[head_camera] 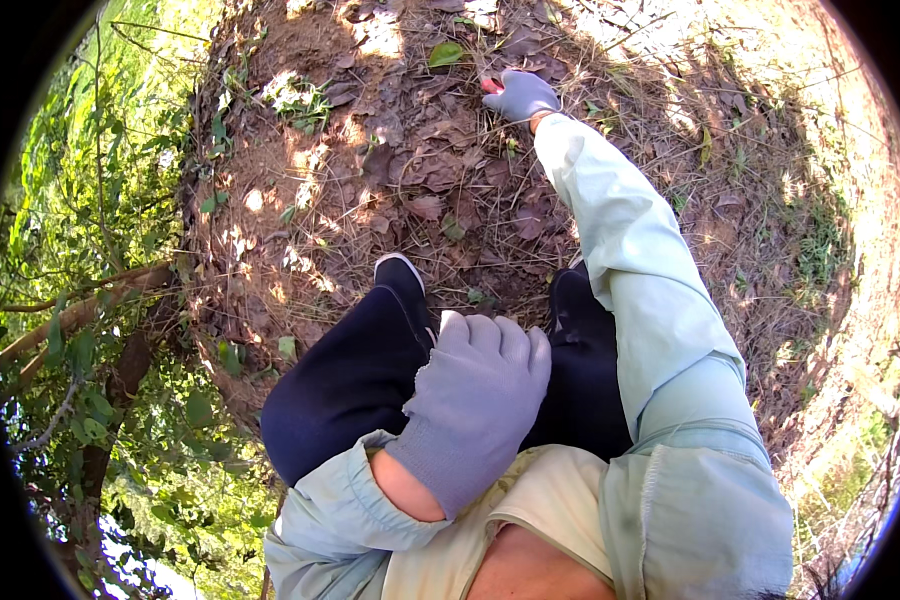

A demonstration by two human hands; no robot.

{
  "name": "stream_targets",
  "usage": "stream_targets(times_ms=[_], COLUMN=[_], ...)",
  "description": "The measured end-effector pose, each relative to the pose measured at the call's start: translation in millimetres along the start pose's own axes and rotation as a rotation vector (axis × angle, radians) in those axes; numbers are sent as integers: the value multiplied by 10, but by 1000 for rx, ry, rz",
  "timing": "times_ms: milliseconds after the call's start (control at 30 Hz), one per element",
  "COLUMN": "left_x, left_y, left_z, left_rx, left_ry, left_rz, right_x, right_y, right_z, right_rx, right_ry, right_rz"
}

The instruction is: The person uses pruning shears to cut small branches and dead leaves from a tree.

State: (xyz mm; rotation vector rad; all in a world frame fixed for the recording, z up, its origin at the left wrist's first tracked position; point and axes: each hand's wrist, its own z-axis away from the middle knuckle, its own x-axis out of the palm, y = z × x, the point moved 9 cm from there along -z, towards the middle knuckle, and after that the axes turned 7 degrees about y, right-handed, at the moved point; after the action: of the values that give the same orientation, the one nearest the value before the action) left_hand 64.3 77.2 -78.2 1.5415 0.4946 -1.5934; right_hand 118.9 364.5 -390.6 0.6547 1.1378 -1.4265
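My left hand (481, 397), in a grey knit glove, is held in front of my body between my bent knees. Its fingers curl down and away, and its palm is hidden. Far ahead, my right hand (523, 96) reaches low over the leaf-littered ground (435, 169), in a matching grey glove. Red shows at its thumb and fingertips; whether this is the glove's coating or a held thing, I cannot tell. Dry brown leaves and thin stalks lie around that hand. A single green leaf (445, 54) rests just left of it.
My dark shoes (400, 271) are planted on the soil below my dark trousers (337, 382). Leafy shrubs with a brown branch (82, 311) rise on the left. A small green weed (307, 105) grows ahead to the left. Dry grass (720, 150) covers the right side.
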Motion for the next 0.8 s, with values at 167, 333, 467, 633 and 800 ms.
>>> stream_targets(times_ms=[167,333,467,633,800], left_x=[-2,-32,-59,-60,-52], left_y=[-17,-18,-2,9,-4], left_z=[11,47,55,51,54], left_rx=[-8,-3,14,12,0], left_ry=[-11,6,41,15,39], left_rz=[14,22,30,32,34], right_x=[-114,-156,-207,34,41], right_y=[470,426,222,-2,-152], right_z=[86,460,501,332,374], right_rx=[38,-104,-229,-163,-241], right_ry=[86,-104,9,-134,-101], right_rz=[-18,235,149,221,299])
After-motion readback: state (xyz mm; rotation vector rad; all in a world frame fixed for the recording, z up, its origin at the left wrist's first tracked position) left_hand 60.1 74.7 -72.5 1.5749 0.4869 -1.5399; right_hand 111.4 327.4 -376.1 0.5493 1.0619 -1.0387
